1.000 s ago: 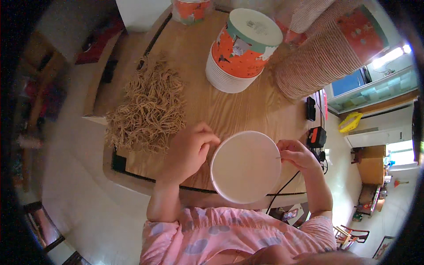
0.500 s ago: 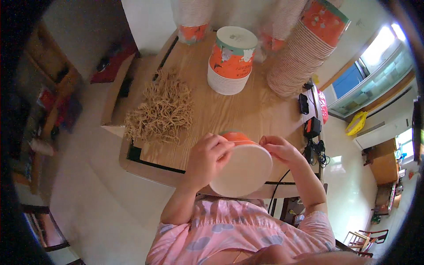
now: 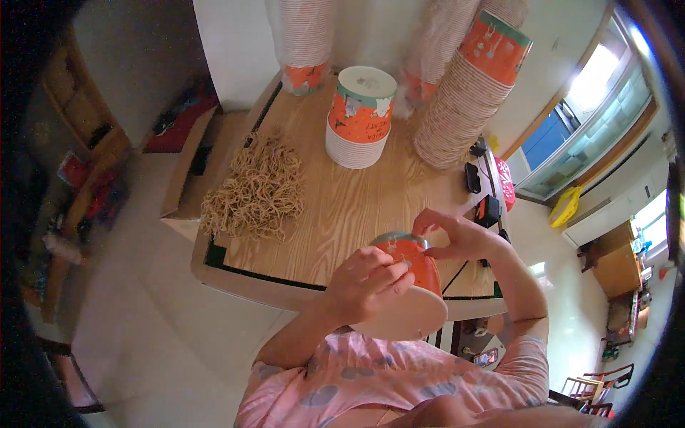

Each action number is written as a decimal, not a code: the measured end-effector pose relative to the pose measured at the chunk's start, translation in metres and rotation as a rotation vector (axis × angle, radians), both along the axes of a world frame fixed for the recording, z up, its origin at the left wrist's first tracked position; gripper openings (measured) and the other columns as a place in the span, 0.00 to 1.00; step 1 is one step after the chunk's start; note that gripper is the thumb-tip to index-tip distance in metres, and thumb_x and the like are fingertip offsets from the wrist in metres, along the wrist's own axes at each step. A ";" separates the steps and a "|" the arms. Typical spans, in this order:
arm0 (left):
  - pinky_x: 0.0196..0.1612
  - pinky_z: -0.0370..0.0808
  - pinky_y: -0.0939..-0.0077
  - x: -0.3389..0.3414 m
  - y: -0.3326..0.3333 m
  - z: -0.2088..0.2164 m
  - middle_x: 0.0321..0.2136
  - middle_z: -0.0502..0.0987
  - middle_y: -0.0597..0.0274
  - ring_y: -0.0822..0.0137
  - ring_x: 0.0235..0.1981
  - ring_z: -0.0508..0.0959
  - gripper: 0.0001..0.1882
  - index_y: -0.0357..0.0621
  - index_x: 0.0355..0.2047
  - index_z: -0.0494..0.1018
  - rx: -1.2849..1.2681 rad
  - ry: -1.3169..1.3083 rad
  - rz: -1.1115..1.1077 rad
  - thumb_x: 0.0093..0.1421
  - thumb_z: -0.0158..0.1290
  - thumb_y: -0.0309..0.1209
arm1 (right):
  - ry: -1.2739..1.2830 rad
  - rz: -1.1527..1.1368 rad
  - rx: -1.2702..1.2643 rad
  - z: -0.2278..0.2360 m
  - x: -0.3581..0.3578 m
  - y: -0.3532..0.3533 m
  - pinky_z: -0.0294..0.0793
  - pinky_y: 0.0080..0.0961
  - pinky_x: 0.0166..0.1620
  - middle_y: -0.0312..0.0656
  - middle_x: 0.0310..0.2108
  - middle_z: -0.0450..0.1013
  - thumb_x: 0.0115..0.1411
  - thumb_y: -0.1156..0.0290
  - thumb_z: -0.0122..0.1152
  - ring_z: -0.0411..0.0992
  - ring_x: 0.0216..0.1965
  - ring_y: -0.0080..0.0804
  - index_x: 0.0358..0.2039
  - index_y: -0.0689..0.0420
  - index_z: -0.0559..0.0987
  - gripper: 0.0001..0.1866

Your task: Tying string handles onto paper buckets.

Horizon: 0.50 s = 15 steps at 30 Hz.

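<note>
A paper bucket [image 3: 426, 269], orange with a green band, is tilted over the table's near edge, its wide pale end facing down toward me. Whether that end is lidded or open I cannot tell. My left hand [image 3: 365, 287] has its fingers curled against the bucket's left side. Thumb and fingers of my right hand [image 3: 455, 235] pinch at the right of the green band; anything small between them does not show. Beyond, to the left, lies a loose heap of tan twine [image 3: 255, 189]. A short stack of upside-down nested paper buckets [image 3: 360, 125] stands farther back.
Taller bucket stacks rise at the back: a plastic-wrapped one [image 3: 307, 46] on the left, a leaning one [image 3: 464, 100] on the right. A black-and-orange box [image 3: 488, 211] and a small black tray [image 3: 472, 178] sit along the right edge of the wooden table [image 3: 335, 235].
The bucket has tipped, so more of its orange side shows and its pale end points lower. My right hand has shifted onto the green band, and my left fingers have wrapped farther around the side.
</note>
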<state>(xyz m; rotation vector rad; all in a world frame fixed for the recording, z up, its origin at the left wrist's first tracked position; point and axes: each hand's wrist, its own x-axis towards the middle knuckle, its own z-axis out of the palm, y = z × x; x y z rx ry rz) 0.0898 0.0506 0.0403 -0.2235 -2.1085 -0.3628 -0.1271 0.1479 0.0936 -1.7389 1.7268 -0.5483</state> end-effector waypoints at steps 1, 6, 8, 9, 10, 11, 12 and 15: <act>0.36 0.71 0.71 0.001 -0.001 0.000 0.32 0.71 0.68 0.67 0.32 0.71 0.15 0.45 0.33 0.73 0.002 0.003 -0.001 0.41 0.54 0.29 | -0.036 0.010 -0.001 -0.002 -0.001 0.001 0.65 0.28 0.48 0.36 0.41 0.67 0.47 0.72 0.62 0.66 0.45 0.29 0.41 0.55 0.69 0.19; 0.38 0.71 0.70 0.003 -0.008 -0.006 0.33 0.71 0.67 0.67 0.33 0.71 0.14 0.46 0.34 0.73 0.018 0.046 0.026 0.43 0.52 0.30 | -0.477 -0.042 0.064 -0.013 -0.023 0.002 0.64 0.27 0.51 0.37 0.46 0.64 0.49 0.77 0.61 0.61 0.50 0.25 0.50 0.57 0.64 0.26; 0.38 0.70 0.70 0.004 -0.010 -0.009 0.33 0.71 0.67 0.67 0.34 0.70 0.14 0.45 0.34 0.73 0.032 0.061 0.036 0.43 0.52 0.30 | -0.546 -0.149 0.147 -0.012 -0.021 0.006 0.65 0.25 0.50 0.36 0.46 0.64 0.49 0.78 0.61 0.62 0.50 0.24 0.50 0.58 0.64 0.26; 0.39 0.70 0.69 0.005 -0.011 -0.009 0.34 0.71 0.67 0.66 0.34 0.70 0.14 0.45 0.34 0.73 0.044 0.077 0.046 0.43 0.52 0.31 | -0.614 -0.256 0.228 -0.009 -0.018 0.006 0.65 0.24 0.49 0.36 0.45 0.65 0.49 0.79 0.60 0.62 0.49 0.23 0.50 0.58 0.64 0.26; 0.39 0.70 0.69 0.006 -0.013 -0.009 0.34 0.71 0.67 0.66 0.34 0.70 0.14 0.45 0.34 0.73 0.046 0.083 0.048 0.43 0.52 0.31 | -0.607 -0.255 0.230 -0.012 -0.020 0.007 0.65 0.24 0.49 0.36 0.45 0.65 0.49 0.79 0.60 0.62 0.49 0.23 0.50 0.58 0.64 0.26; 0.38 0.71 0.69 0.005 -0.014 -0.008 0.34 0.71 0.67 0.66 0.33 0.71 0.14 0.47 0.34 0.74 0.055 0.071 0.041 0.43 0.54 0.29 | -0.519 -0.236 0.188 -0.018 -0.026 0.009 0.66 0.24 0.48 0.35 0.43 0.66 0.49 0.76 0.62 0.65 0.45 0.23 0.50 0.56 0.65 0.26; 0.37 0.71 0.68 0.004 -0.015 -0.008 0.34 0.72 0.68 0.66 0.32 0.71 0.15 0.48 0.34 0.74 0.064 0.060 0.032 0.42 0.56 0.27 | -0.429 -0.217 0.145 -0.021 -0.030 0.010 0.67 0.24 0.47 0.34 0.42 0.67 0.50 0.73 0.63 0.68 0.41 0.23 0.50 0.55 0.66 0.26; 0.41 0.69 0.63 -0.002 -0.022 -0.020 0.37 0.71 0.66 0.64 0.35 0.70 0.18 0.51 0.37 0.74 0.060 0.059 0.082 0.41 0.57 0.29 | -0.417 -0.368 0.064 -0.008 -0.025 0.013 0.67 0.25 0.45 0.34 0.40 0.67 0.48 0.73 0.63 0.67 0.40 0.24 0.45 0.56 0.68 0.22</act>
